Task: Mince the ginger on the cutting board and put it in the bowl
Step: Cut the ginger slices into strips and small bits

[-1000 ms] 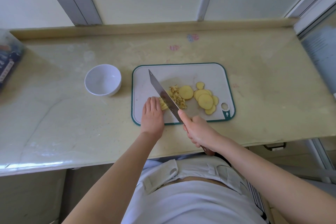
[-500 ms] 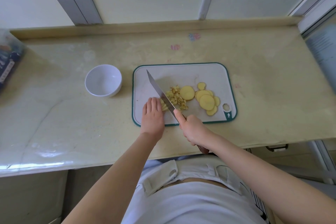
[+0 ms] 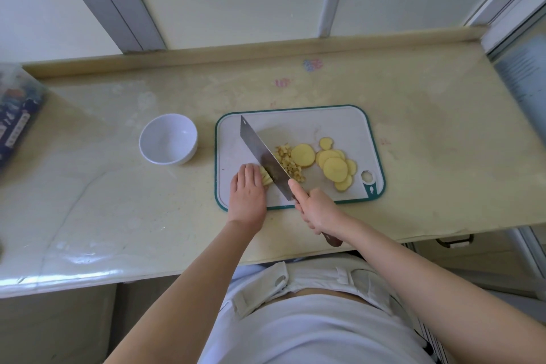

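A white cutting board (image 3: 313,121) with a green rim lies on the counter. Several round yellow ginger slices (image 3: 335,167) lie on its right half, and a small pile of minced ginger (image 3: 288,161) sits at its middle. My right hand (image 3: 317,210) grips the handle of a cleaver (image 3: 261,156), whose blade slants across the board. My left hand (image 3: 246,192) presses flat on a stack of ginger strips (image 3: 266,177) just left of the blade. A white bowl (image 3: 168,139) stands empty to the left of the board.
The beige counter (image 3: 118,201) ends in a raised back ledge (image 3: 266,47) under window panels. A dark printed package (image 3: 14,115) sits at the far left edge. My torso is close to the counter's front edge.
The cleaver has kept chopping next to my left hand's fingertips, with only small shifts of the blade. My left hand stays on the ginger strips.
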A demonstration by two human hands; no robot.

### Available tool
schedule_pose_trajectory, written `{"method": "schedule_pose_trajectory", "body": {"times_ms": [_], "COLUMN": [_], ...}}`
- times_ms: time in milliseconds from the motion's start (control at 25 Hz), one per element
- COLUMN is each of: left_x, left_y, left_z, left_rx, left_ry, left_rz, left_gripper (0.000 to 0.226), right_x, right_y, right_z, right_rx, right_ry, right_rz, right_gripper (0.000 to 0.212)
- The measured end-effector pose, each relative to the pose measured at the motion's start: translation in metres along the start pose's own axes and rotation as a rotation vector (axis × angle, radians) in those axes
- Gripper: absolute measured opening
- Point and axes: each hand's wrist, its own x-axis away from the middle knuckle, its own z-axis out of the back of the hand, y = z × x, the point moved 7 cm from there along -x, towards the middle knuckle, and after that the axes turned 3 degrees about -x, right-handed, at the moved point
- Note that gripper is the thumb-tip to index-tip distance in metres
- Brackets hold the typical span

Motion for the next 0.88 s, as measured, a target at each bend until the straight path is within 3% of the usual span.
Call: {"method": "schedule_pose_trajectory", "body": {"times_ms": [440, 760, 880], "left_x": [0.003, 0.002, 0.004], "left_y": [0.000, -0.004, -0.007], "left_z": [0.003, 0.009, 0.008], "left_rx": [-0.077, 0.145, 0.176], "left_ry": [-0.048, -0.049, -0.025], "left_rz": [-0.024, 0.021, 0.051], "left_gripper": [0.057, 0.068, 0.062], "right_x": [0.009, 0.025, 0.029], "right_y": [-0.008, -0.014, -0.015], "right_z": [0.011, 0.008, 0.006], "right_rx": [0.013, -0.012, 0.014], "right_ry": [0.011, -0.013, -0.013], "right_rz": [0.089, 0.098, 0.099], "right_gripper": [0.055, 0.053, 0.053]}}
